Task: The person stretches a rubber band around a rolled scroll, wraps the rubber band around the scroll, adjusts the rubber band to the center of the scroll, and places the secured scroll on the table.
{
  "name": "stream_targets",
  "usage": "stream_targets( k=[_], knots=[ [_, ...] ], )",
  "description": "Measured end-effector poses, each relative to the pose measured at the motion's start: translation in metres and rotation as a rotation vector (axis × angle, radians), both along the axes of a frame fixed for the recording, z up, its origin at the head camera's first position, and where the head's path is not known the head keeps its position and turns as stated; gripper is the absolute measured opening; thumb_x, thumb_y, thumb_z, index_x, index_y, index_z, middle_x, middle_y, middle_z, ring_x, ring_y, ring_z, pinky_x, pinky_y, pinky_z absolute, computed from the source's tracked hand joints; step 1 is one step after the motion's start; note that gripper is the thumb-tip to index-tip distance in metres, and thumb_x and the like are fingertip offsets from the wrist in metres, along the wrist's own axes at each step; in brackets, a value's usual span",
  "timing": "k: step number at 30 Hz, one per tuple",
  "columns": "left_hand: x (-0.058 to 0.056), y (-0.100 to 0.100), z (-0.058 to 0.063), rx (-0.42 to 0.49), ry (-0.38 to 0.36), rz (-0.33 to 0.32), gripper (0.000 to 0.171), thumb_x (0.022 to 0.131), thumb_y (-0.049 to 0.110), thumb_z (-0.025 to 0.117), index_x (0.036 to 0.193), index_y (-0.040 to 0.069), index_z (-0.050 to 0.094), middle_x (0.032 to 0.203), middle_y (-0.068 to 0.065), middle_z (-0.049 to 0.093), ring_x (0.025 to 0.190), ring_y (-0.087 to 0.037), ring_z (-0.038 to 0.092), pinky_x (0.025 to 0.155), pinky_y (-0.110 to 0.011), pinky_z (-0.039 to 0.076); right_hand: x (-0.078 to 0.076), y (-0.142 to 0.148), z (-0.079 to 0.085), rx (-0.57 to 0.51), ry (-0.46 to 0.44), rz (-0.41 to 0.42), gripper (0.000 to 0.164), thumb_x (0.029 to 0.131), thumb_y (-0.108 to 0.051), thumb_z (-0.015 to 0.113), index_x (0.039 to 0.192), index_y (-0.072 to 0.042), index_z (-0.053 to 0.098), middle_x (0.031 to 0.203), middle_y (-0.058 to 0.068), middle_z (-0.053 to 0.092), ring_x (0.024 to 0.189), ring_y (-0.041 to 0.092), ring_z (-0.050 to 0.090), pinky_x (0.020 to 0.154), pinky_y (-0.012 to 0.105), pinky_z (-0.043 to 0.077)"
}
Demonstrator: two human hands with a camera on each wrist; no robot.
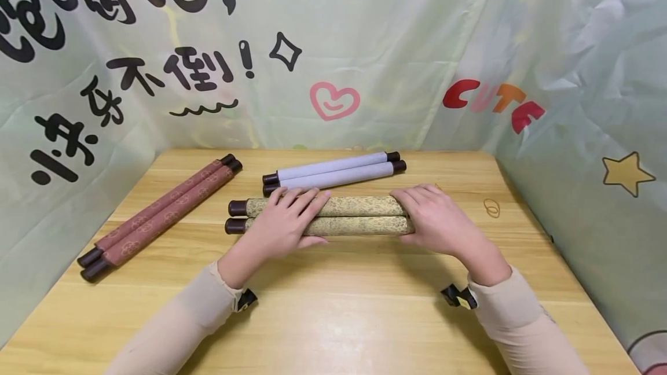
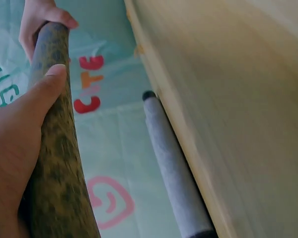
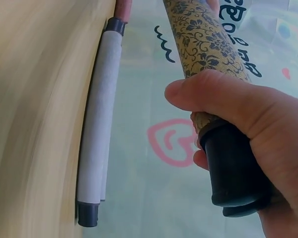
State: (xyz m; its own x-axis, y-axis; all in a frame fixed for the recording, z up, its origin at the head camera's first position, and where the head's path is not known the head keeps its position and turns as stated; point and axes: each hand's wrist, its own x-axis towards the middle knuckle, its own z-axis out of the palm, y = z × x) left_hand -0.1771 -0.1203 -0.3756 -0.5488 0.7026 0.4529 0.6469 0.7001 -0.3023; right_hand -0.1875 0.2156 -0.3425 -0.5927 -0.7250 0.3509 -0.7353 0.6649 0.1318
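Note:
Both hands grip a double-rolled scroll (image 1: 359,216) covered in gold cloth with a dark floral pattern and fitted with dark end knobs. Toward its left end, the left hand (image 1: 283,221) lies over the two rolls with the thumb on the near side. At the other end the right hand (image 1: 435,221) curls round it, and the right wrist view shows the thumb pressed beside the black knob (image 3: 236,168). In the left wrist view the scroll appears raised off the table. Just behind it lies a pale lavender scroll (image 1: 336,171), also rolled from both ends.
A red patterned scroll (image 1: 167,213) lies slanted along the table's left side. Thin rubber bands (image 1: 491,208) lie on the right of the wooden table (image 1: 344,317). Printed cloth walls (image 1: 396,45) stand round the back and sides.

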Motion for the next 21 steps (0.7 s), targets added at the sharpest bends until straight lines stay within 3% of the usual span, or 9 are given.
stream_targets(
  k=[10, 21],
  knots=[
    [-0.003, -0.032, -0.005, 0.041, 0.045, 0.022, 0.089, 0.087, 0.073, 0.044, 0.153, 0.013, 0.033, 0.137, -0.011, 0.053, 0.119, -0.036, 0.051, 0.098, -0.058, 0.040, -0.005, 0.014, 0.001, -0.037, -0.023, 0.015, 0.090, 0.060, -0.038, 0.090, 0.130, 0.006, 0.054, 0.120, 0.020, 0.063, 0.110, 0.037, 0.060, 0.102, 0.053, 0.040],
    [-0.015, -0.044, -0.014, 0.100, 0.175, -0.090, 0.086, 0.093, 0.073, 0.030, 0.143, 0.005, 0.047, 0.126, -0.012, 0.061, 0.104, -0.032, 0.059, 0.082, -0.050, 0.048, -0.009, 0.021, 0.001, -0.004, -0.078, -0.015, 0.091, 0.065, -0.040, 0.089, 0.134, 0.004, 0.050, 0.124, 0.018, 0.062, 0.114, 0.036, 0.057, 0.103, 0.053, 0.037]
  ],
)
